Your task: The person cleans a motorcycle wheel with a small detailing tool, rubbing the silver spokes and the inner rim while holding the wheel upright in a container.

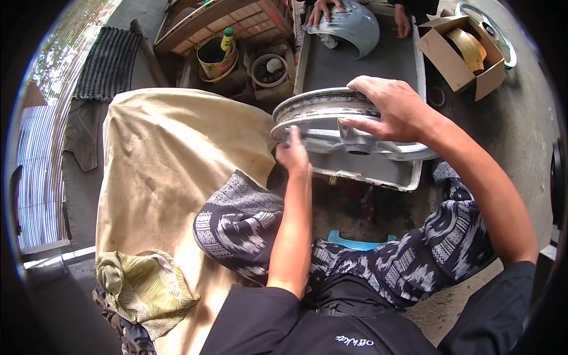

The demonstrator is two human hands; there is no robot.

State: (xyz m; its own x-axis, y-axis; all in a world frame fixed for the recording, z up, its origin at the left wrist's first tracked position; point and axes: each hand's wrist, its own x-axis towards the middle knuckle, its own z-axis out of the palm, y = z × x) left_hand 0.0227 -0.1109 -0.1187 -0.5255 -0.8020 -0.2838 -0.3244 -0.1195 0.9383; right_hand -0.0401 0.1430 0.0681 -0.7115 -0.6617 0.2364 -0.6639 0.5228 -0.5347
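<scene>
A bare metal motorcycle wheel rim (326,106) with cast spokes is held tilted over a shallow grey tray (355,73). My right hand (390,111) grips its upper right side, thumb on the near edge and fingers over the top. At the rim's left edge is my left hand (293,153), blurred, with one digit pointing up against the metal. Its other fingers are curled and partly hidden, so I cannot tell whether they hold anything. The wheel's hub (356,146) faces down towards me, above the tray's near end.
Across the tray, another person's hand (326,11) rests on a grey curved shell (350,26). An open cardboard box (452,71) holds yellow abrasive rolls. Left stand a tan cloth-covered object (177,146), a crumpled striped cloth (146,284), a yellow bucket (217,66) and a round tub (269,73).
</scene>
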